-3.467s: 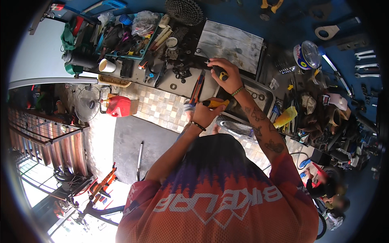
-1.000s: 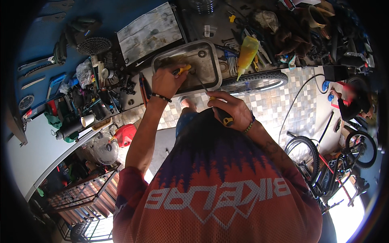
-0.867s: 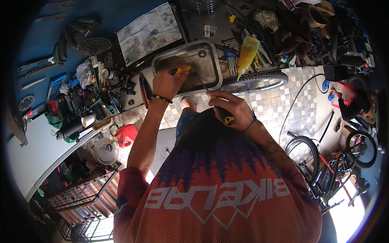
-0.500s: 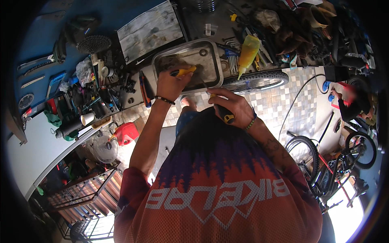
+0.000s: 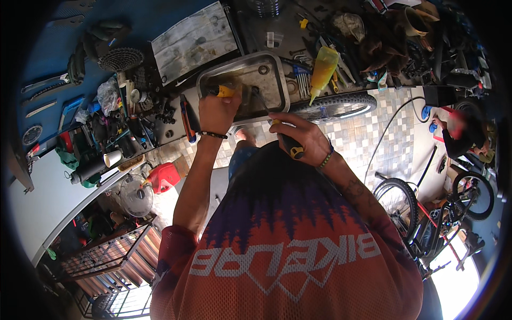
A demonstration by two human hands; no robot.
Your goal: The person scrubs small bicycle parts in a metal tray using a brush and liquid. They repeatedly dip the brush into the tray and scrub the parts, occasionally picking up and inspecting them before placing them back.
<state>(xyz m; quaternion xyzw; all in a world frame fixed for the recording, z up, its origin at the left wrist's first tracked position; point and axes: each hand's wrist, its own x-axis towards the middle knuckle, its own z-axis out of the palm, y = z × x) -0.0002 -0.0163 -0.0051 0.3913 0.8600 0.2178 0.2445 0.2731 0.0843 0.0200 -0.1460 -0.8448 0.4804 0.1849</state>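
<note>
Over the left part of a metal tray (image 5: 285, 85), my left hand (image 5: 217, 111) is closed round a yellow-and-black-handled tool (image 5: 224, 91). Its handle resembles a screwdriver's, but its working end cannot be made out. My right hand (image 5: 309, 137) grips a screwdriver (image 5: 293, 146) at the tray's near right corner. The screwdriver's thin shaft slants inward over the tray, toward a small dark part (image 5: 255, 90). Dirty liquid and grime cover the tray's bottom, and a small dark ring (image 5: 263, 70) lies near its far edge.
Right of the tray lie a yellow squeeze bottle (image 5: 324, 72), hex keys (image 5: 304, 76) and other tools. A bicycle wheel (image 5: 346, 106) sits below the bench edge. Left of the tray is an orange-and-dark tool (image 5: 188, 118). Another person (image 5: 464, 133) is at the far right.
My left hand has shifted slightly left and turned, and the tool's handle with it. My right hand stays near the tray's corner with the screwdriver. The view has shifted a little.
</note>
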